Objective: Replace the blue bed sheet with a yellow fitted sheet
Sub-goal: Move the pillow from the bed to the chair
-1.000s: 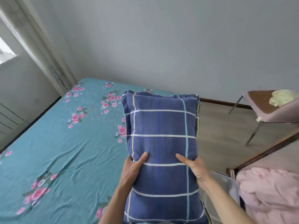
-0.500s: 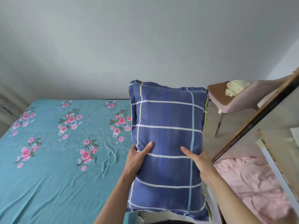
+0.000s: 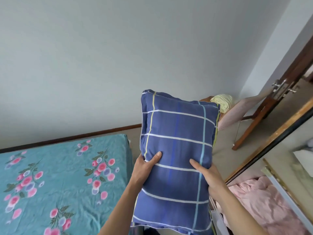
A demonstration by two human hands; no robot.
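With both hands, left hand (image 3: 147, 164) and right hand (image 3: 209, 175), clamped on the pillow (image 3: 176, 150), bed-clearing is underway; next, I'd park it off the blue sheet (image 3: 55, 180).

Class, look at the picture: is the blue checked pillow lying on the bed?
No: both the left hand and the right hand hold the pillow up in the air, off to the side of the bed.

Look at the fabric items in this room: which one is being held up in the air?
The dark blue checked pillow, gripped by the left hand and right hand. The floral sheet, yellow bundle and pink bedding all lie on something.
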